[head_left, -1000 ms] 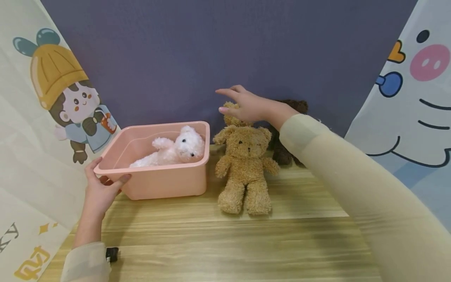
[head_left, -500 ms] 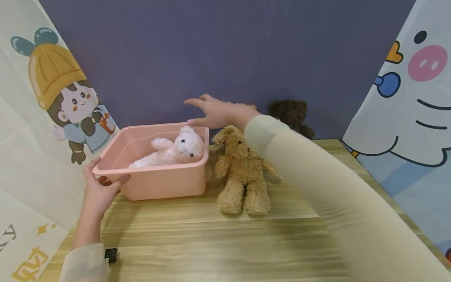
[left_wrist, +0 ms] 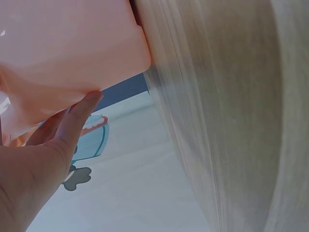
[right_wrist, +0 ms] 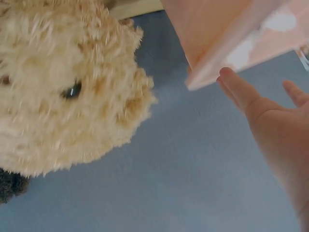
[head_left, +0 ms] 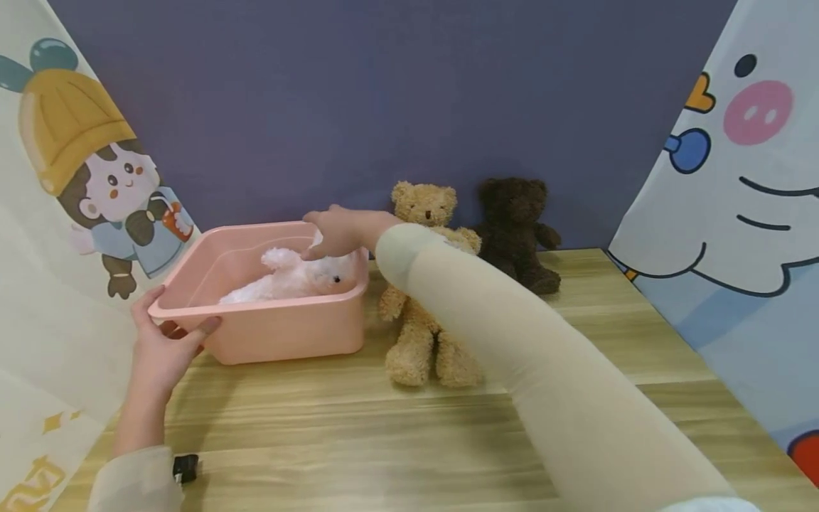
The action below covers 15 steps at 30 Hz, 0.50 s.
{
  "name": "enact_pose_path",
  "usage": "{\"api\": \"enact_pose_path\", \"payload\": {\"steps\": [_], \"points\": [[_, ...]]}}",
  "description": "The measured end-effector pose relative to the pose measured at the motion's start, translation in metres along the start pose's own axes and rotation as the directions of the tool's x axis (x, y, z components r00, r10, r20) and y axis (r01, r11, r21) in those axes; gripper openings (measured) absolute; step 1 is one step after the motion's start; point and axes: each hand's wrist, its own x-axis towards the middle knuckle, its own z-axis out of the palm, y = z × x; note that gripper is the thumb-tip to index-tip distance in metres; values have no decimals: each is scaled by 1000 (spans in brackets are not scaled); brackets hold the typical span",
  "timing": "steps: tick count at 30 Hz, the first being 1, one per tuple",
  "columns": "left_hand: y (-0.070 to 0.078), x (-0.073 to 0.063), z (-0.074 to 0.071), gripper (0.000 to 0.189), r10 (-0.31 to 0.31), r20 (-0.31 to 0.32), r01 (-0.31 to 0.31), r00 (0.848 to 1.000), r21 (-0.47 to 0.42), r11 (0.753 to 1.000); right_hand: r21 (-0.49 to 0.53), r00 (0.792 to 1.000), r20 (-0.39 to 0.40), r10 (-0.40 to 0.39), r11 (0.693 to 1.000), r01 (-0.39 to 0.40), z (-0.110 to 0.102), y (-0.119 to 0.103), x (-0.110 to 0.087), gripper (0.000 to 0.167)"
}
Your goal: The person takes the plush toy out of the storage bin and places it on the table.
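At the left of the table a pink plastic bin [head_left: 281, 333] holds a white plush bear [head_left: 278, 283] lying on its back. My left hand [head_left: 165, 355] grips the bin's near left corner, thumb on the front wall and fingers at the side; the left wrist view shows the fingers along the bin wall [left_wrist: 72, 53]. Over the bin's right end, my right hand [head_left: 345, 231] reaches in with fingers loosely extended, overlapping the bear's head. In the right wrist view these fingers [right_wrist: 241, 92] are right by the rim, and nothing lies in the palm.
Two tan teddy bears, one in front [head_left: 412, 348] and one behind [head_left: 425, 203], stand right of the bin, partly covered by my right sleeve. A dark brown bear [head_left: 518, 220] sits against the dark wall. A small black object [head_left: 185, 468] lies by my left sleeve.
My right hand has swept left from above the tan bears and dropped over the bin's right end. The left hand keeps its grip on the corner. The head view has shifted slightly.
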Motion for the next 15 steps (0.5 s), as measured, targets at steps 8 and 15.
{"api": "enact_pose_path", "payload": {"steps": [8, 15], "points": [[-2, -1, -2, 102, -3, 2, 3, 1000, 2, 1000, -56, 998, 54, 43, 998, -40, 17, -16, 15, 94], [0, 2, 0, 103, -5, 3, 5, 1000, 7, 1000, -209, 994, 99, 39, 978, -18, 15, -26, 24, 69]]}}
